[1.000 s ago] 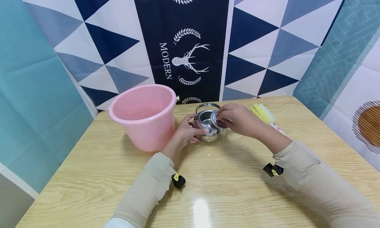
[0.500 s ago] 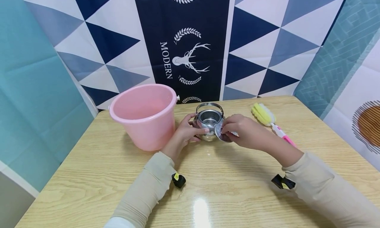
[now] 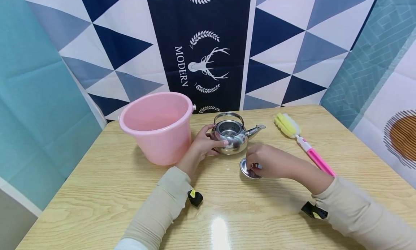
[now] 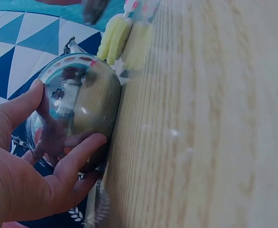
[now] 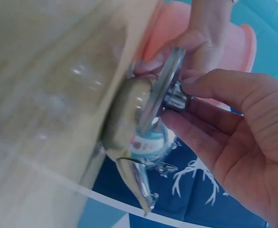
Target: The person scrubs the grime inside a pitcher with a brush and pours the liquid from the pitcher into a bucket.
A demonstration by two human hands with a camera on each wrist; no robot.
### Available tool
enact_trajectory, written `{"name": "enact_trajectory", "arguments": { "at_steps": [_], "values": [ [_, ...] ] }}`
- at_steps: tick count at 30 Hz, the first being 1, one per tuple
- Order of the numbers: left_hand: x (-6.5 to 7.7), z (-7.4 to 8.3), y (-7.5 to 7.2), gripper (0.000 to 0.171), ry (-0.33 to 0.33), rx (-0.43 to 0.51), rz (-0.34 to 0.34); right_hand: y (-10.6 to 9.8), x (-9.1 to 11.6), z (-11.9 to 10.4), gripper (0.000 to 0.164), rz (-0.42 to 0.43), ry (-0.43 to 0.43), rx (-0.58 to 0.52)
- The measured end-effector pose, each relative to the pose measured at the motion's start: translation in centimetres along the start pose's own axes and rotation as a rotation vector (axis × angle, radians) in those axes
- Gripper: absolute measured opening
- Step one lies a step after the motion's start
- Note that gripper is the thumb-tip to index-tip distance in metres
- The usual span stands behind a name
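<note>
A shiny metal teapot (image 3: 236, 144) stands upright on the table, its top uncovered and a perforated strainer (image 3: 229, 129) visible inside. My left hand (image 3: 204, 143) holds the pot's left side; the left wrist view shows thumb and fingers spread around its rounded body (image 4: 94, 104). Nearer to me, in front of the spout, is the round metal lid (image 3: 245, 168). My right hand (image 3: 269, 160) pinches its knob (image 5: 176, 99) between thumb and fingers. Whether the lid touches the tabletop, I cannot tell.
A pink bucket (image 3: 156, 141) stands to the left of the teapot, close to my left hand. Toward the right lies a yellow-and-white sponge brush (image 3: 287, 125) with a pink handle, partly behind my right forearm. A patterned backdrop (image 3: 279, 55) rises behind the wooden table (image 3: 130, 199).
My right hand has carried the lid off the teapot's opening, toward me and slightly right, and lower. The strainer and spout have come into view. My left hand stays on the teapot.
</note>
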State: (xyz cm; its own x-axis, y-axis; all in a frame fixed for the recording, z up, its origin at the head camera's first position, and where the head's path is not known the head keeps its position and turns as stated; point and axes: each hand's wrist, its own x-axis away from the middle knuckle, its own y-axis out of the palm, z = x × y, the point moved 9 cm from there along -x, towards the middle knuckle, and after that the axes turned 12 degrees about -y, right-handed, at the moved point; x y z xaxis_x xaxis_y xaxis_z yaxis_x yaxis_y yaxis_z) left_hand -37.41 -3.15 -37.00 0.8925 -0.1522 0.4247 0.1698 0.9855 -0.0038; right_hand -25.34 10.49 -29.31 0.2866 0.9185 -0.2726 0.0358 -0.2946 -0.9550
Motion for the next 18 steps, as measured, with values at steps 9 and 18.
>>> {"name": "enact_trajectory", "arguments": {
  "at_steps": [9, 18],
  "values": [
    [0.0, 0.0, 0.1, 0.089, 0.002, 0.022, -0.024, 2.6, 0.3, 0.2, 0.027, -0.113, 0.024, -0.088],
    [0.0, -0.1, 0.0, 0.090, -0.007, 0.026, -0.014, 3.2, 0.2, 0.3, 0.025, -0.138, 0.037, -0.074]
  ]
}}
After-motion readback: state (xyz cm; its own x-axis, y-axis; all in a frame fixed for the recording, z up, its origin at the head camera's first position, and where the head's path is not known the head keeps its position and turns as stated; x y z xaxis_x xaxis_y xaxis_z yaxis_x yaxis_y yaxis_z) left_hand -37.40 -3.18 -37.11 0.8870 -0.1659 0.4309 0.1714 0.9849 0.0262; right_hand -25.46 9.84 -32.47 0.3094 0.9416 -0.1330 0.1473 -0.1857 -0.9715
